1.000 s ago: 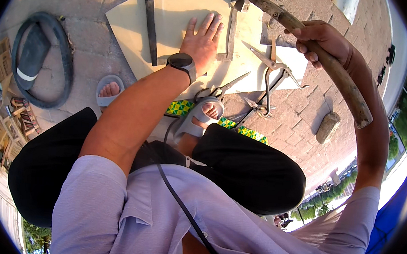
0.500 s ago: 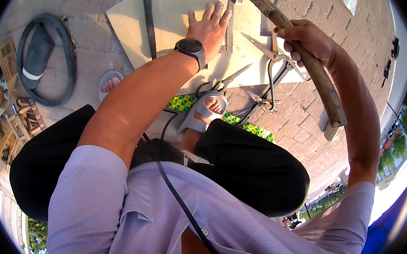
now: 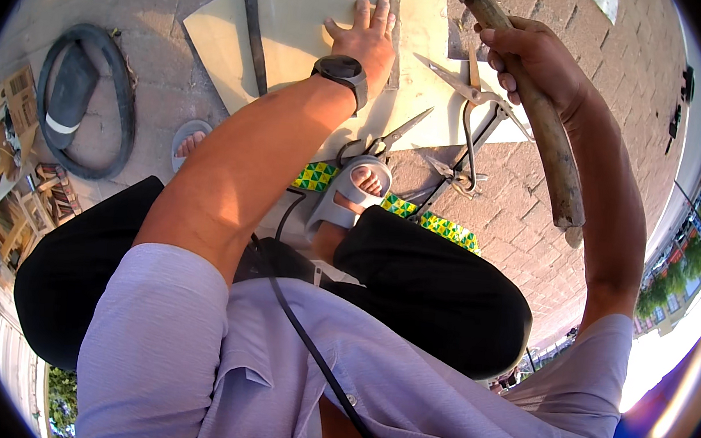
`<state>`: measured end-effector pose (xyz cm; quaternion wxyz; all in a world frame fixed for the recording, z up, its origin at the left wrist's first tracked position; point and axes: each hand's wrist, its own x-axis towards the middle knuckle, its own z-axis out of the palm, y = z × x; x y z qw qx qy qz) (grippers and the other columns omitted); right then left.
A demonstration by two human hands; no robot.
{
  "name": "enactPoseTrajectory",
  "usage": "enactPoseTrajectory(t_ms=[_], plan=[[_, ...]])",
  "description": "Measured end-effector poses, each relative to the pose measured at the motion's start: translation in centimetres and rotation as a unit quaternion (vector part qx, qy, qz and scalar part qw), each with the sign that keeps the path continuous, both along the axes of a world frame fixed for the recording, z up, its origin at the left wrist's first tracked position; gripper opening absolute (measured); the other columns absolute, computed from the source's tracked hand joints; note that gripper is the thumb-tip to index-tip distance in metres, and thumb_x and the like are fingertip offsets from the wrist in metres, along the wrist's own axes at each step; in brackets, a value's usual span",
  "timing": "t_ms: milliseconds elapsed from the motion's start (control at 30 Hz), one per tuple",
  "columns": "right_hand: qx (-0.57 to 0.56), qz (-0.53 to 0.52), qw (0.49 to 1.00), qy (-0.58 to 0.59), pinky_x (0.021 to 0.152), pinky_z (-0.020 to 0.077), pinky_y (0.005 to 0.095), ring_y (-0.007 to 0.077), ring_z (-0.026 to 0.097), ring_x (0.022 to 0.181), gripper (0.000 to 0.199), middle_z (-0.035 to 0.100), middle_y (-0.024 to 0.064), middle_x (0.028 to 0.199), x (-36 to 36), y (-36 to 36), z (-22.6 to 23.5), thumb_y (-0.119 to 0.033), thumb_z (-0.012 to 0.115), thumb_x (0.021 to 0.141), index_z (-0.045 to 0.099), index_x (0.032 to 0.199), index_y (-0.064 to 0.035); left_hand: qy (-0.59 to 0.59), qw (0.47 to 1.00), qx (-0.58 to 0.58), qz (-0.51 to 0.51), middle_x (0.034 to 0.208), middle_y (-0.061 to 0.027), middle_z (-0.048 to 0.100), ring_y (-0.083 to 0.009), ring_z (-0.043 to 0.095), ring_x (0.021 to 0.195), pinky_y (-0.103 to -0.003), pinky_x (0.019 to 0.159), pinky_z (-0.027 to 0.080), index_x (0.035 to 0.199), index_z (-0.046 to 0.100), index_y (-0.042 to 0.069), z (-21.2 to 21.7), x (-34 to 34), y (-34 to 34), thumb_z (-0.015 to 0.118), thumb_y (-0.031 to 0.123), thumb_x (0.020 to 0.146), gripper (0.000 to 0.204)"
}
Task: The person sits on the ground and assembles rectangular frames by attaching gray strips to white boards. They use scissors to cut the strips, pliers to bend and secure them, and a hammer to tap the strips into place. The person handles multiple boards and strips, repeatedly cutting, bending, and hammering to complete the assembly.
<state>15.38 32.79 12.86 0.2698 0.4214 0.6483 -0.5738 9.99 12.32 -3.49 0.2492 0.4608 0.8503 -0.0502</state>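
My left hand (image 3: 368, 46) lies flat with fingers spread on a pale, stiff sheet (image 3: 313, 10). A narrow dark strip (image 3: 395, 54) runs along the sheet beside its fingertips. My right hand (image 3: 535, 65) is wrapped round the thick wooden handle of a hammer (image 3: 550, 144), raised at the right of the sheet. The hammer's head is beyond the top edge of the view. Below the left hand, scissors (image 3: 394, 136) lie partly on the sheet. Larger metal shears (image 3: 475, 95) and pliers (image 3: 453, 175) lie on the right, below the hammer handle.
A long dark strip (image 3: 254, 34) crosses the sheet's left part. A black rubber ring (image 3: 127, 123) lies on the brick paving at left, near wooden pieces (image 3: 35, 202). A green and yellow patterned strip (image 3: 448, 231) runs under my sandal (image 3: 344, 198). A black cable (image 3: 300, 330) hangs before me.
The hammer has risen, taking its dark head out of view at the top. Its handle's lower end has shifted slightly left. My left hand stays on the sheet, its wrist slightly farther right.
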Motion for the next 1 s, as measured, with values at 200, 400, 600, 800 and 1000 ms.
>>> enactPoseTrajectory(t_ms=[200, 400, 600, 800, 1000], plan=[[-0.055, 0.028, 0.995, -0.077, 0.042, 0.0488, 0.0286, 0.012, 0.056, 0.05, 0.022, 0.057, 0.005, 0.071, 0.1, 1.1, -0.7, -0.021, 0.063, 0.099, 0.063, 0.098, 0.0006, -0.002, 1.0, 0.008, -0.003, 0.173, -0.0104, 0.015, -0.0371, 0.023, 0.155, -0.072, 0.108, 0.04, 0.162, 0.031, 0.006, -0.2, -0.1, -0.1, 0.06, 0.007, 0.093, 0.075], [-0.08, -0.006, 0.995, -0.063, 0.041, 0.0488, 0.0286, 0.012, 0.058, 0.051, 0.027, 0.058, 0.0055, 0.073, 3.0, -0.3, -2.4, -0.023, 0.069, 0.095, 0.06, 0.102, 0.0011, 0.006, 1.0, 0.0, -0.012, 0.173, -0.0104, 0.014, -0.036, 0.021, 0.157, -0.07, 0.109, 0.041, 0.162, 0.03, 0.007, -0.2, -0.1, -0.1, 0.067, 0.007, 0.088, 0.083], [-0.026, 0.002, 1.0, 0.007, 0.045, 0.0496, 0.0287, 0.0112, 0.059, 0.052, 0.028, 0.058, 0.0039, 0.073, 6.3, -2.2, -3.1, -0.025, 0.068, 0.097, 0.059, 0.107, -0.0007, 0.006, 1.0, 0.004, -0.018, 0.172, -0.0096, 0.016, -0.0357, 0.021, 0.155, -0.071, 0.106, 0.041, 0.162, 0.033, 0.008, -0.7, -0.2, -0.3, 0.066, 0.013, 0.089, 0.08], [0.053, 0.04, 0.998, -0.001, 0.057, 0.0524, 0.0357, 0.0153, 0.062, 0.06, 0.037, 0.062, 0.0066, 0.075, 10.9, -4.8, -7.1, -0.027, 0.069, 0.096, 0.058, 0.118, -0.0001, 0.008, 0.999, -0.032, -0.036, 0.172, -0.0109, 0.016, -0.0383, 0.024, 0.155, -0.066, 0.108, 0.045, 0.164, 0.026, 0.006, 0.6, -0.3, 0.0, 0.078, 0.01, 0.08, 0.099], [0.141, 0.095, 0.985, 0.033, 0.075, 0.053, 0.0449, 0.0328, 0.068, 0.081, 0.04, 0.068, 0.0217, 0.086, 11.7, -6.0, -9.5, -0.024, 0.069, 0.093, 0.057, 0.119, 0.0039, 0.04, 0.998, 0.004, -0.039, 0.171, -0.0121, 0.02, -0.0401, 0.027, 0.153, -0.066, 0.106, 0.047, 0.163, 0.029, 0.006, -0.7, -0.1, -0.3, 0.088, 0.019, 0.073, 0.108]])
